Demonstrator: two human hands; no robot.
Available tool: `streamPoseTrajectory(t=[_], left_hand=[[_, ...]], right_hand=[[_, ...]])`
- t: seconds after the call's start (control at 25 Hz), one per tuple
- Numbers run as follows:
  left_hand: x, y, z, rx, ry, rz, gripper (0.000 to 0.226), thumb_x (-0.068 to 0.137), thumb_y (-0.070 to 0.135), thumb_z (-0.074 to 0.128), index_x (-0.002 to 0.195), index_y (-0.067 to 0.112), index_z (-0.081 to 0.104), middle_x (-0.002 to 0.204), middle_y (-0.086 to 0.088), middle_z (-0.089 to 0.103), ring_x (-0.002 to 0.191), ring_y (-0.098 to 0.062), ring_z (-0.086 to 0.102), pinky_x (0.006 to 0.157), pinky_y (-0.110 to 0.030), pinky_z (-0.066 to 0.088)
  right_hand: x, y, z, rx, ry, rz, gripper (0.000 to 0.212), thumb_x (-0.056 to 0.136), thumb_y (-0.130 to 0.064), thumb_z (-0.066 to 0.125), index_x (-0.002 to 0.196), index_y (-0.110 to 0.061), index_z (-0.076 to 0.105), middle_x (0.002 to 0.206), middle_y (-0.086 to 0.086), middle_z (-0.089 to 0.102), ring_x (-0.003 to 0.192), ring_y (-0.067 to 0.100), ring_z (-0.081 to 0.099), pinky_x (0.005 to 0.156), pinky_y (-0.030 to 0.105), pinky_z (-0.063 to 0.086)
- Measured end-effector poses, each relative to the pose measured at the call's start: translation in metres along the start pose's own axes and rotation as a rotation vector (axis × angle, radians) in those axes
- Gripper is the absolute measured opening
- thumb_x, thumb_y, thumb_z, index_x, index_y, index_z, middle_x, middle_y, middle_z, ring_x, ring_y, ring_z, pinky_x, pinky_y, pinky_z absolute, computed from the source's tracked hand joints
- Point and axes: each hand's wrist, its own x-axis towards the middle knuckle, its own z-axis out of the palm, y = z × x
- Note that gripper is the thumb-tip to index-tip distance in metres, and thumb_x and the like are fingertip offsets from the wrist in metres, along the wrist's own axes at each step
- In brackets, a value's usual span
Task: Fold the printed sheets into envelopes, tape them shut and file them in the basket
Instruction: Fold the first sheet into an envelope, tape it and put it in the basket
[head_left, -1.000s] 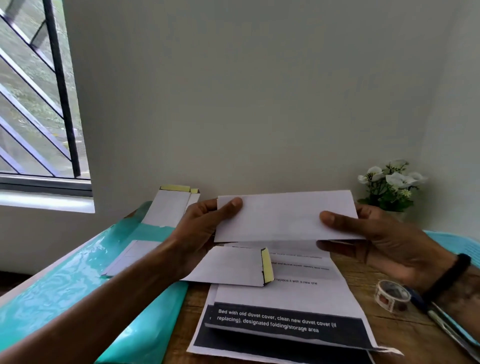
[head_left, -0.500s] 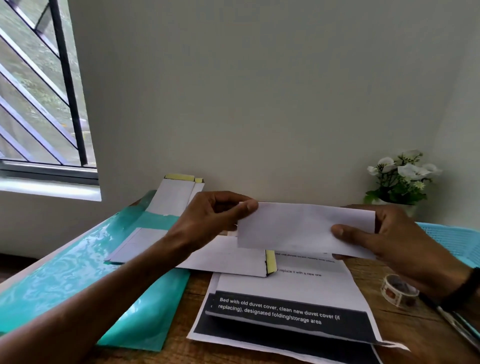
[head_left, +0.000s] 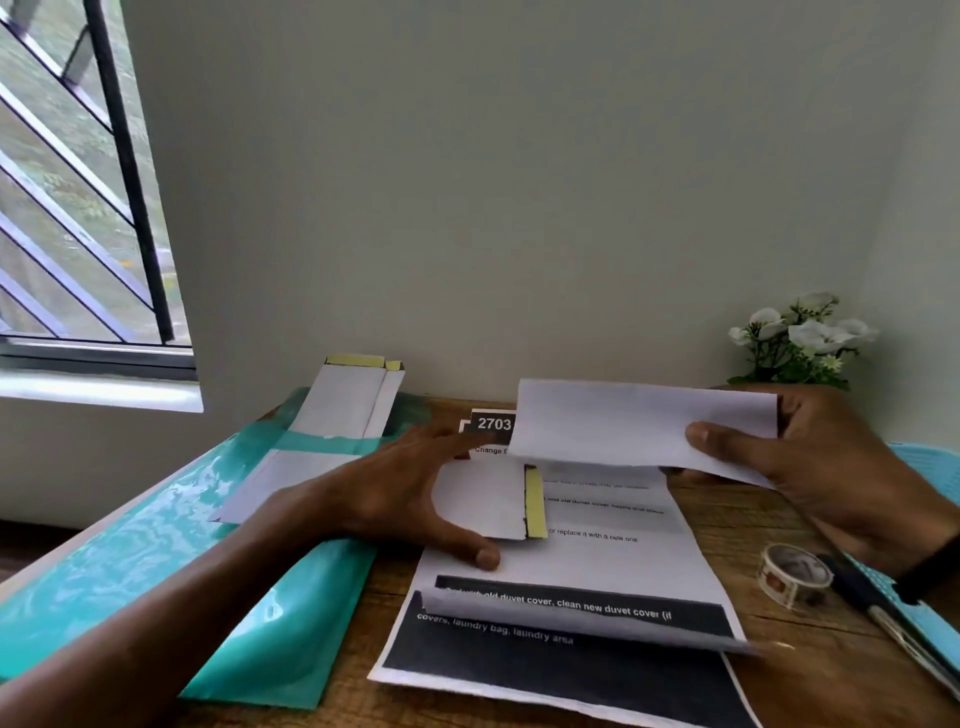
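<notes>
My right hand (head_left: 841, 467) holds a folded white sheet (head_left: 623, 426) up above the desk, thumb in front and fingers behind. My left hand (head_left: 410, 493) lies open, palm down, on a white envelope (head_left: 488, 501) with a yellow adhesive strip along its right edge. That envelope rests on a pile of printed sheets (head_left: 587, 613) with black bands and white text. More white envelopes (head_left: 348, 402) lie on a teal plastic sleeve (head_left: 156, 551) to the left. A sliver of the light blue basket (head_left: 930, 462) shows behind my right wrist.
A roll of patterned tape (head_left: 795, 571) and a pen (head_left: 883, 608) lie on the wooden desk at the right. A pot of white flowers (head_left: 800, 343) stands against the wall at the back right. A barred window (head_left: 78, 182) fills the upper left.
My left hand let go of the folded sheet and dropped onto the envelope on the pile. The right hand alone now carries the sheet, slightly further right.
</notes>
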Motion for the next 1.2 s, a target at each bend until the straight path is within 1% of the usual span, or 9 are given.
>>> streamPoseTrajectory(t=[0.2, 0.28, 0.32, 0.4, 0.44, 0.64, 0.8, 1.0, 1.2], left_hand=[[0.005, -0.015, 0.001, -0.064, 0.342, 0.084, 0.104, 0.066, 0.085, 0.072, 0.155, 0.054, 0.027, 0.149, 0.019, 0.042, 0.130, -0.002, 0.034, 0.112, -0.031, 0.029], [0.009, -0.017, 0.008, -0.161, 0.445, 0.052, 0.080, 0.074, 0.088, 0.060, 0.141, 0.046, 0.051, 0.130, 0.022, 0.057, 0.114, 0.003, 0.052, 0.097, -0.019, 0.041], [0.011, -0.018, 0.011, -0.195, 0.514, 0.041, 0.060, 0.082, 0.083, 0.058, 0.125, 0.041, 0.064, 0.114, 0.023, 0.064, 0.098, 0.006, 0.060, 0.082, -0.010, 0.044], [0.013, -0.023, 0.015, -0.216, 0.626, 0.038, 0.023, 0.098, 0.060, 0.058, 0.098, 0.039, 0.068, 0.086, 0.025, 0.065, 0.077, 0.009, 0.064, 0.062, -0.005, 0.043], [0.014, -0.026, 0.014, -0.219, 0.661, 0.049, 0.020, 0.102, 0.051, 0.057, 0.094, 0.038, 0.068, 0.081, 0.024, 0.064, 0.075, 0.010, 0.064, 0.060, -0.005, 0.043], [0.023, -0.044, 0.014, -0.113, 0.794, 0.063, 0.051, 0.106, 0.055, 0.041, 0.080, 0.020, 0.067, 0.067, 0.004, 0.064, 0.059, -0.009, 0.060, 0.056, -0.014, 0.039], [0.021, -0.036, 0.012, -0.109, 0.859, 0.083, 0.050, 0.109, 0.043, 0.047, 0.066, 0.020, 0.055, 0.056, 0.004, 0.053, 0.050, -0.013, 0.048, 0.054, -0.013, 0.032], [0.020, -0.034, 0.010, -0.192, 0.870, 0.056, 0.057, 0.110, 0.044, 0.044, 0.063, 0.013, 0.052, 0.056, -0.006, 0.053, 0.053, -0.022, 0.050, 0.052, -0.033, 0.034], [0.017, -0.034, 0.006, -0.087, 0.898, 0.041, 0.056, 0.108, 0.046, 0.048, 0.059, 0.020, 0.047, 0.053, -0.001, 0.053, 0.049, -0.020, 0.052, 0.051, -0.026, 0.036]], right_hand=[[-0.005, -0.002, 0.008, 0.021, 0.140, -0.139, 0.020, 0.082, -0.027, 0.082, 0.102, -0.028, 0.075, 0.097, -0.006, 0.078, 0.089, 0.014, 0.074, 0.071, 0.030, 0.056], [-0.008, -0.003, 0.010, 0.001, 0.133, -0.159, 0.015, 0.083, -0.028, 0.081, 0.096, -0.031, 0.074, 0.095, -0.010, 0.077, 0.085, 0.010, 0.071, 0.067, 0.026, 0.052], [-0.009, -0.003, 0.011, -0.006, 0.130, -0.165, 0.015, 0.084, -0.028, 0.081, 0.094, -0.032, 0.073, 0.095, -0.010, 0.076, 0.085, 0.009, 0.070, 0.066, 0.026, 0.051], [-0.011, -0.005, 0.014, -0.015, 0.129, -0.178, 0.015, 0.083, -0.030, 0.081, 0.092, -0.035, 0.070, 0.095, -0.010, 0.074, 0.085, 0.009, 0.067, 0.066, 0.027, 0.050], [-0.012, -0.005, 0.016, -0.012, 0.134, -0.186, 0.015, 0.083, -0.031, 0.081, 0.090, -0.036, 0.069, 0.092, -0.010, 0.074, 0.084, 0.009, 0.067, 0.066, 0.028, 0.050], [-0.019, -0.006, 0.026, -0.002, 0.139, -0.257, 0.016, 0.083, -0.026, 0.078, 0.084, -0.038, 0.067, 0.070, -0.013, 0.073, 0.072, 0.003, 0.070, 0.049, 0.012, 0.047], [-0.020, -0.004, 0.030, 0.025, 0.114, -0.292, 0.021, 0.085, -0.018, 0.079, 0.082, -0.036, 0.068, 0.068, -0.037, 0.069, 0.069, -0.013, 0.067, 0.051, 0.003, 0.046], [-0.017, 0.001, 0.029, 0.072, 0.130, -0.298, 0.022, 0.084, -0.016, 0.081, 0.083, -0.034, 0.069, 0.069, -0.037, 0.070, 0.068, -0.013, 0.066, 0.051, 0.002, 0.047], [-0.021, 0.000, 0.033, 0.028, 0.099, -0.334, 0.027, 0.084, -0.014, 0.080, 0.084, -0.038, 0.069, 0.071, -0.039, 0.069, 0.072, -0.015, 0.066, 0.054, 0.001, 0.047]])
